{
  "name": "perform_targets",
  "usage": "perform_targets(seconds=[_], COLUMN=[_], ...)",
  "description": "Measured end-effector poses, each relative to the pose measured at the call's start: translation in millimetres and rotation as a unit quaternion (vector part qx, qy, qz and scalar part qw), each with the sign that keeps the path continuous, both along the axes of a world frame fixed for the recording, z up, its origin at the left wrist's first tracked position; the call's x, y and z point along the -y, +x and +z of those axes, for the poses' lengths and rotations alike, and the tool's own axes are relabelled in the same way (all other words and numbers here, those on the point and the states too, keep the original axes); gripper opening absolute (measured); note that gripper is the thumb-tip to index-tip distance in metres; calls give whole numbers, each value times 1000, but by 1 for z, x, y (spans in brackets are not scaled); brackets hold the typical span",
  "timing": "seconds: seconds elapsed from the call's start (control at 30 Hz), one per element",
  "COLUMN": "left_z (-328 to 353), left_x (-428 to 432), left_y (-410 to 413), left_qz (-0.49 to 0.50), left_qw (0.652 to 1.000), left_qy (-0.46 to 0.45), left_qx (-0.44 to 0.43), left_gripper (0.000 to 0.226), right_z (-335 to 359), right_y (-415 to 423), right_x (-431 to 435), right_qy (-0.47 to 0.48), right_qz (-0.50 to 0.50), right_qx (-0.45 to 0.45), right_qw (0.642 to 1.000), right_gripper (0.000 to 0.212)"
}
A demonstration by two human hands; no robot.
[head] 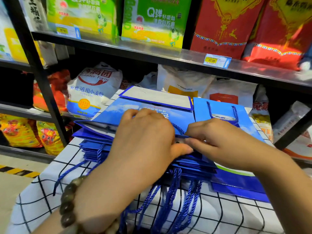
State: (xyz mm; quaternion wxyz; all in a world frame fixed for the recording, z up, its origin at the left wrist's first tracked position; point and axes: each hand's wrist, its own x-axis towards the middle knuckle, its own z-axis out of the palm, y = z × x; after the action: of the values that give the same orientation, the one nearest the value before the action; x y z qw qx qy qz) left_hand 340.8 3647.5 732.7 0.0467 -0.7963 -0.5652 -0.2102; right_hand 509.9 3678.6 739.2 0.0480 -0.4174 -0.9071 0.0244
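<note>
A flat blue paper gift bag point(114, 114) lies on top of a stack of blue paper bags point(94, 146), which sits on a table under a white cloth with a black grid point(50, 188). The top bag's long axis runs from the person toward the shelving. Its folded grey-white bottom flap point(157, 97) points away, and its open edge points back at the person. The blue twisted rope handles point(175, 191) of the stack trail toward the near table edge.

The left hand point(143, 141), with a brown bead bracelet point(69, 201) on its wrist, covers the bag's middle. Its fingers are bent down onto the paper and its thumb is at the near edge. The right hand point(211, 141) meets it from the right, its forefinger and thumb closed together on that same edge.

A second flat blue bag point(249, 125) lies just beside, at the right. Behind stands a black metal shelf point(118, 48) with a white flour sack point(94, 92) below it.
</note>
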Motion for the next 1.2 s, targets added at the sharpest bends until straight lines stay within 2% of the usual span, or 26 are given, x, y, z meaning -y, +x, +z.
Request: perform_targets(seconds=[0.07, 0.13, 0.3, 0.33, 0.5, 0.63, 0.73, 0.87, 0.97, 1.1, 1.2], left_z=[-5, -6, -15, -17, -24, -32, -32, -31, -36, -38, -35], left_x=[-8, -7, -1, -2, -3, -2, -3, -8, -8, -8, -7], left_y=[1, 0, 8, 8, 7, 8, 7, 7, 8, 2, -6], left_qz=[-2, -8, -14, -12, -34, -13, 3, 11, -6, -32, -63], left_qw=[999, 1000, 998, 998, 996, 997, 998, 997, 997, 995, 994], left_qy=[-25, -10, 49, 56, 76, 82, 66, 82, 77, 97, 91], left_qx=[-20, -25, -25, -22, 34, 9, -3, 0, 11, 18, 17], left_gripper=[56, 52, 16, 15, 24, 11, 29, 14, 19, 4, 19], right_z=[0, -3, -6, -7, -8, -7, -6, -6, -8, -10, -10], right_y=[0, 0, -2, -2, -3, -2, -6, -11, -13, -12, -9], right_x=[1, 1, 3, 3, 5, 5, 8, 11, 13, 11, 9], right_qy=[4, 5, 10, 9, -4, -8, 4, 17, 40, 65, 22], right_qz=[-7, -7, -24, -29, -46, -57, -62, -69, -86, -99, -95], right_qx=[16, 6, 0, -10, -38, -80, -69, -79, -79, -73, -84], right_qw=[1000, 1000, 1000, 999, 998, 995, 996, 994, 992, 990, 992], right_gripper=[36, 38, 33, 34, 34, 32, 24, 22, 21, 21, 22])
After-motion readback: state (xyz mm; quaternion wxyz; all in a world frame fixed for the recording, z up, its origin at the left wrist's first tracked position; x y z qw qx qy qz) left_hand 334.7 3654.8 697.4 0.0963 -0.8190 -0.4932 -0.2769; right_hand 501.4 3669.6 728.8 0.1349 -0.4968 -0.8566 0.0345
